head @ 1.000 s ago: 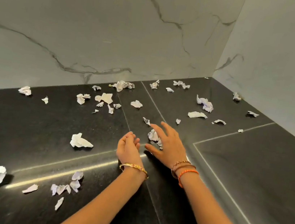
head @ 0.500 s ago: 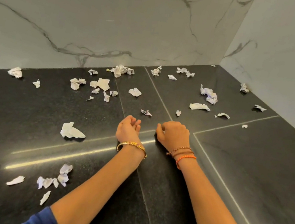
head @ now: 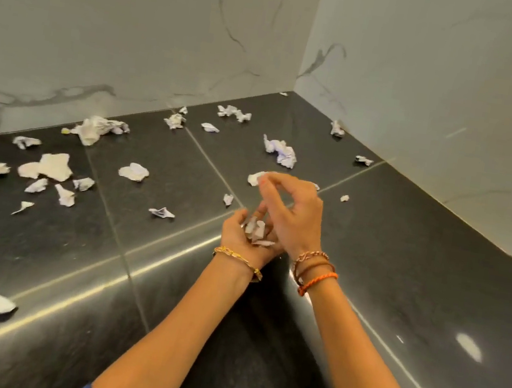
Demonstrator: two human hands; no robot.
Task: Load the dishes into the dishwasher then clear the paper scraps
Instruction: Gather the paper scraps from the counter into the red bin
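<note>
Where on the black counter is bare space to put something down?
Bare: the right slab between the right wall and the right hand, and the near strip under the forearms. Crowded: the left and back, strewn with scraps up to the back wall.

Paper scraps (head: 49, 165) lie scattered over the worktop (head: 419, 266), most to the left and toward the back walls (head: 139, 29) that meet in the far corner. Near the middle, the left hand (head: 243, 236) cups a few scraps (head: 256, 231), the right hand (head: 294, 219) just beside and above it.
</note>
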